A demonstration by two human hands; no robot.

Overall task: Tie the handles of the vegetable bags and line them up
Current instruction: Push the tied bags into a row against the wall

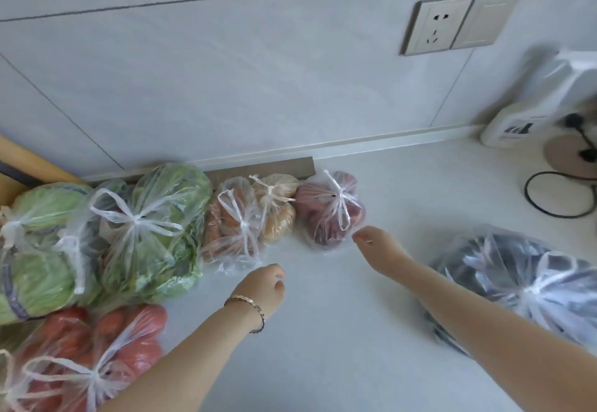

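Pale tiled wall meeting a light, smooth floor.

The wall (226, 72) fills the upper half of the frame, made of large grey-white tiles with thin dark joints, and a low skirting strip (371, 143) runs along its foot. At the upper right a socket (436, 25) sits beside a blank switch plate (484, 21). The floor (339, 331) takes the lower half, off-white and evenly lit by soft daylight. A cardboard strip (274, 168) lies along the wall's base. At the right edge stand a white bottle (529, 111) and a round brown base (568, 153) with a black cable (549, 198) looping over the floor. A wooden edge (29, 166) shows at the far left.
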